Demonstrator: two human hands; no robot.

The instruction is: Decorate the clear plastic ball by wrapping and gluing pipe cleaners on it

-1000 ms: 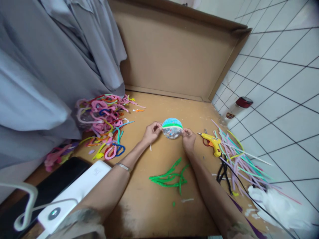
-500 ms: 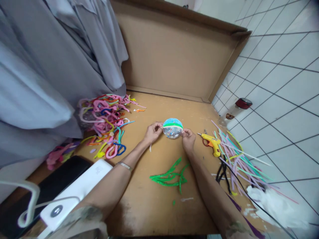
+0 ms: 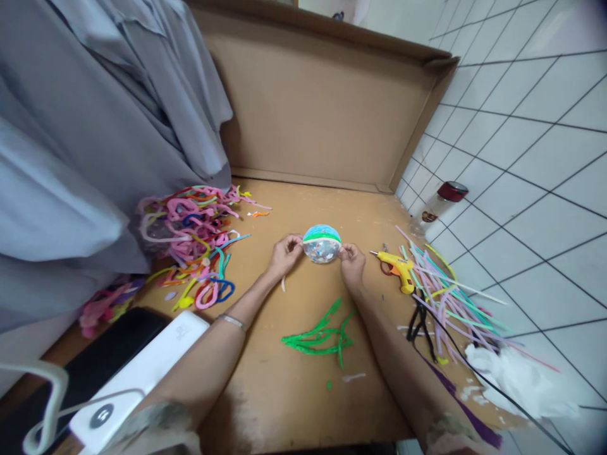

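Head view shows a round ball (image 3: 322, 251) at the middle of the desk (image 3: 265, 379), set between the person's two hands; whether it rests on the wood cannot be told. Its upper part is banded in blue and green, and its lower half is clear with coloured specks. A cream strip (image 3: 322, 241) crosses it just under the green band. The left hand (image 3: 286, 253) has thumb and fingers pinched together on the strip at the ball's left edge, and a pale tail hangs below the palm. The right hand (image 3: 353, 262) pinches likewise at the right edge, its other fingers curled in.

Nearer the person, between the forearms, lie bent green pipe cleaners (image 3: 308, 348), several crossing one another. Just right of the right hand lies a yellow glue gun (image 3: 397, 265), its nozzle toward that hand, beside a loose sheaf of pastel pipe cleaners (image 3: 443, 306) and some black ones (image 3: 417, 319). Beyond them a clear jar (image 3: 430, 213) with a dark red lid stands by the tiled wall (image 3: 535, 208). At the left are a tangled, mostly pink pile of pipe cleaners (image 3: 187, 218) and a white power bank (image 3: 156, 354). A cardboard panel (image 3: 313, 107) stands at the back.
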